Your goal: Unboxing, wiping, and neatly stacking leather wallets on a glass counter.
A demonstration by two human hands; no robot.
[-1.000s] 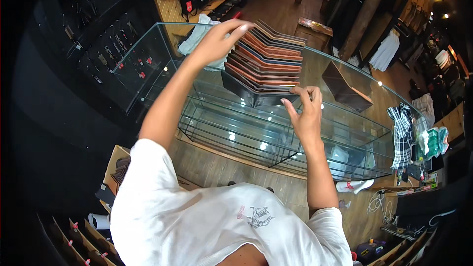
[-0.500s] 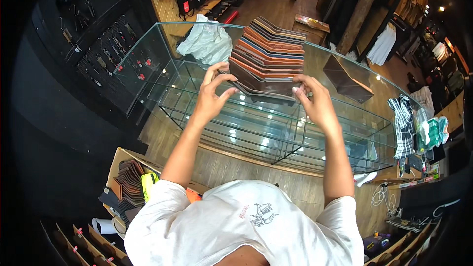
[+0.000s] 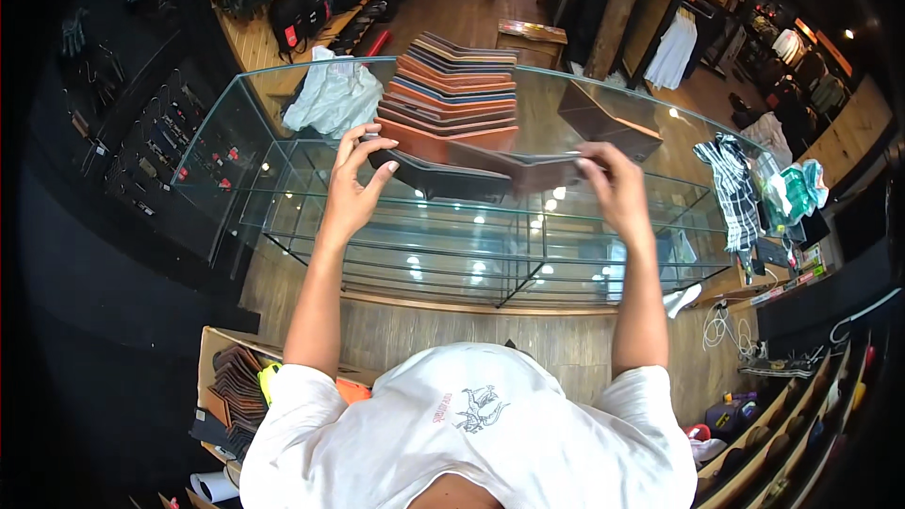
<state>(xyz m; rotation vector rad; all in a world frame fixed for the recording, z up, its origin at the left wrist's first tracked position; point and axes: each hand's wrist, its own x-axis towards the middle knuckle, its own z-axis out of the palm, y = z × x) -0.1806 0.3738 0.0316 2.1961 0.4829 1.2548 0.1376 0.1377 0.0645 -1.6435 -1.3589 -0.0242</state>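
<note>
A nested row of half-open bifold wallets (image 3: pixel 462 99), tan, orange, blue and brown, stands on the glass display counter (image 3: pixel 660 165). My left hand (image 3: pixel 358 179) is closed at the left edge of a black wallet (image 3: pixel 443 181) at the row's near end. With thumb and fingers, my right hand (image 3: pixel 617 193) pinches the right end of a dark brown wallet (image 3: pixel 528 172), which is blurred and overlaps the black one's right side. To the right, another dark brown wallet (image 3: pixel 603 121) stands half-open, apart from the row.
A crumpled pale plastic bag (image 3: pixel 335 99) lies left of the row. Checked cloth (image 3: pixel 731 184) and green plastic packages (image 3: pixel 797 190) lie at the counter's right end. At lower left, a cardboard box (image 3: pixel 212 358) holds more wallets. A bench (image 3: pixel 531 38) stands beyond the counter.
My right hand has drawn the dark brown wallet rightward, out from the near end of the row. The black wallet now shows at my left hand. The whole view has shifted.
</note>
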